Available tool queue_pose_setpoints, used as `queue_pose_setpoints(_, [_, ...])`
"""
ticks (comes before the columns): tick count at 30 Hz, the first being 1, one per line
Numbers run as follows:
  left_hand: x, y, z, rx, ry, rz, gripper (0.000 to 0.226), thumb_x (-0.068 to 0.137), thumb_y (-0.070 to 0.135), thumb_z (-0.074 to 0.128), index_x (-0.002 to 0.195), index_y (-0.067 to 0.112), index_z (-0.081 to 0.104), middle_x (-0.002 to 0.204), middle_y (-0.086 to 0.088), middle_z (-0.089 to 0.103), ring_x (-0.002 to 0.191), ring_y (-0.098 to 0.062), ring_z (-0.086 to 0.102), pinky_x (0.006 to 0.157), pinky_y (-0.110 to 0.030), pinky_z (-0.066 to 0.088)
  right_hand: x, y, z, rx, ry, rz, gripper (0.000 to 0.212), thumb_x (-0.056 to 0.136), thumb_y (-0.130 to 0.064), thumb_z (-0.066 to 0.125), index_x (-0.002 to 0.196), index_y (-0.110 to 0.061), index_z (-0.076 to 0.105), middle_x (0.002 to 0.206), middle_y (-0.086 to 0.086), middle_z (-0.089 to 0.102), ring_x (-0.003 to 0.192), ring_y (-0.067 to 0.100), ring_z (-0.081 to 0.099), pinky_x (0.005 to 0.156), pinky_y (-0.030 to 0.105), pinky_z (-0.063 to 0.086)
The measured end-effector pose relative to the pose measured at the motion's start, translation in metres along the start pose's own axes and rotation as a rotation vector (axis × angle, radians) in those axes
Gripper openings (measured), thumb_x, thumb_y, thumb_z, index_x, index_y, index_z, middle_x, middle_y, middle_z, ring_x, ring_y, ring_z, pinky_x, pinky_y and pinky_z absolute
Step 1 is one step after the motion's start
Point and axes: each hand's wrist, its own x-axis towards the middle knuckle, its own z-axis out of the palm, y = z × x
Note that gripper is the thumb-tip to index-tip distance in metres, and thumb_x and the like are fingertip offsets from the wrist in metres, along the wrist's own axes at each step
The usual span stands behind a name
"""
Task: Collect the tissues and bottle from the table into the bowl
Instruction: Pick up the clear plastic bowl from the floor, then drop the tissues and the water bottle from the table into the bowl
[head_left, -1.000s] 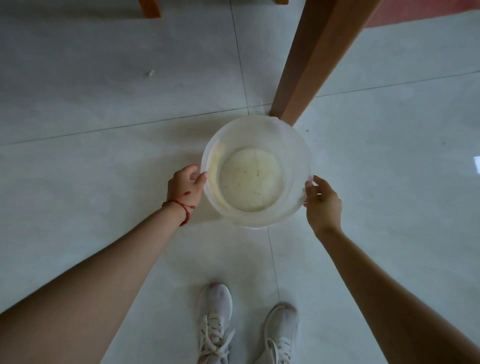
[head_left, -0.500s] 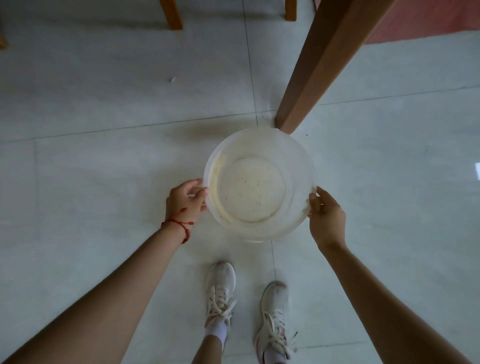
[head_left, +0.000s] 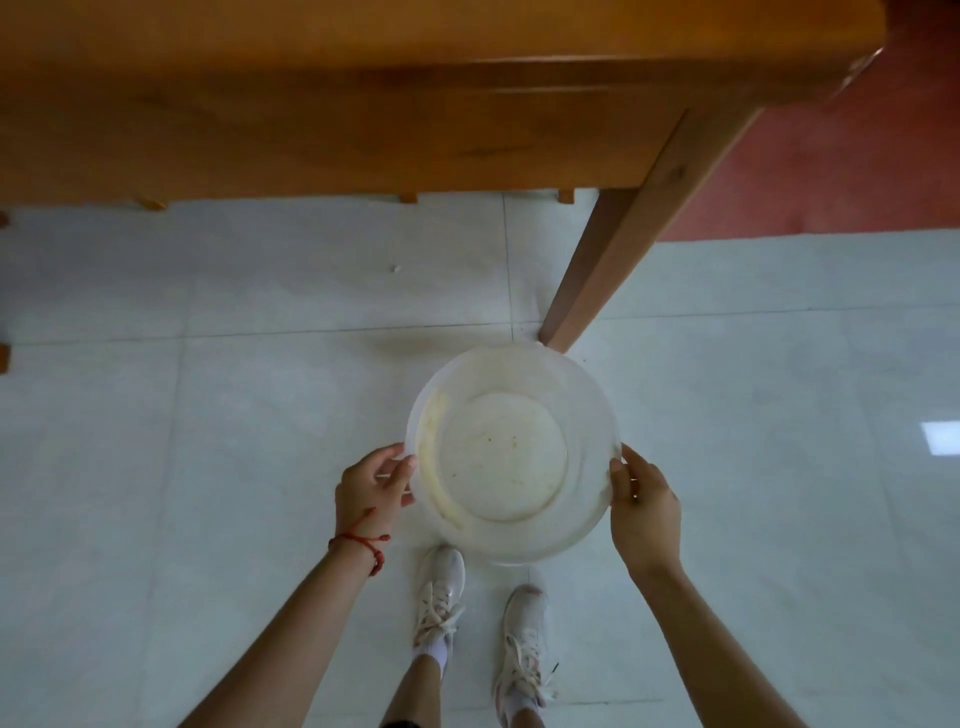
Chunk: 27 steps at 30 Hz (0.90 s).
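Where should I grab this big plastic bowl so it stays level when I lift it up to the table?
Take the bowl by its rim at two opposite points, coming in from the left and right sides, as the left hand and right hand do now. The wide round shape and thin, flexible-looking wall suggest a one-sided grip would probably tip it. Its inside is empty, so thumbs can hook over the rim.

Both arms are bare, with no sleeves to the edge of the picture. The left hand (head_left: 371, 488) has a thin red string (head_left: 358, 540) tied around the wrist; the string has a small knot, and two short ends hang from it. The right hand (head_left: 644, 512) wears nothing, no ring and no band. The legs are bare above the ankles. On the feet are white socks (head_left: 435, 650) and white sneakers (head_left: 440, 592) with white laces, the toes a little worn and greyish.
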Motion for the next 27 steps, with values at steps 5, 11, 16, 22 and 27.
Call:
queue_pose_setpoints(5, [-0.047,0.041,-0.028,-0.012,0.045,0.042,0.033,0.083,0.017,0.061,0.114,0.002,0.060,0.098,-0.013,0.066,0.083,-0.027,0.063,0.056,-0.015,0.055,-0.041,-0.045,-0.043,-0.007,0.017,-0.056,0.034,0.095,-0.021,0.039,0.126,-0.011,0.052,0.119,0.016,0.058,0.092,0.018,0.051,0.087,0.031,0.040])
queue_pose_setpoints(11, [-0.103,0.088,-0.062,-0.091,0.108,0.099,0.031,0.083,0.016,0.060,0.109,0.000,0.062,0.092,-0.013,0.066,0.076,-0.025,0.064,0.054,-0.013,0.055,-0.080,-0.095,-0.089,0.002,-0.015,-0.122,0.032,0.095,-0.019,0.041,0.123,-0.012,0.055,0.109,0.016,0.060,0.084,0.020,0.051,0.082,0.031,0.041])
queue_pose_setpoints(16, [-0.144,0.127,-0.088,-0.120,0.099,0.147,0.033,0.083,0.016,0.061,0.110,-0.002,0.062,0.092,-0.013,0.066,0.078,-0.025,0.063,0.058,-0.016,0.056,-0.113,-0.126,-0.126,0.020,-0.033,-0.171,0.031,0.095,-0.022,0.039,0.121,-0.014,0.056,0.107,0.011,0.061,0.085,0.019,0.054,0.078,0.028,0.040])
queue_pose_setpoints(22, [-0.191,0.160,-0.110,-0.158,0.116,0.202,0.031,0.084,0.015,0.059,0.110,-0.002,0.061,0.094,-0.013,0.065,0.079,-0.024,0.062,0.055,-0.012,0.054,-0.148,-0.151,-0.161,0.015,-0.041,-0.261,0.029,0.095,-0.019,0.038,0.109,-0.013,0.062,0.086,0.007,0.066,0.074,0.015,0.059,0.061,0.019,0.042])
queue_pose_setpoints(27, [-0.214,0.172,-0.122,-0.206,0.133,0.213,0.031,0.083,0.015,0.060,0.109,-0.002,0.062,0.094,-0.017,0.067,0.077,-0.023,0.064,0.054,-0.015,0.056,-0.159,-0.174,-0.180,0.005,-0.050,-0.322,0.028,0.094,-0.017,0.039,0.103,-0.014,0.065,0.086,0.006,0.067,0.078,0.018,0.060,0.063,0.019,0.042])
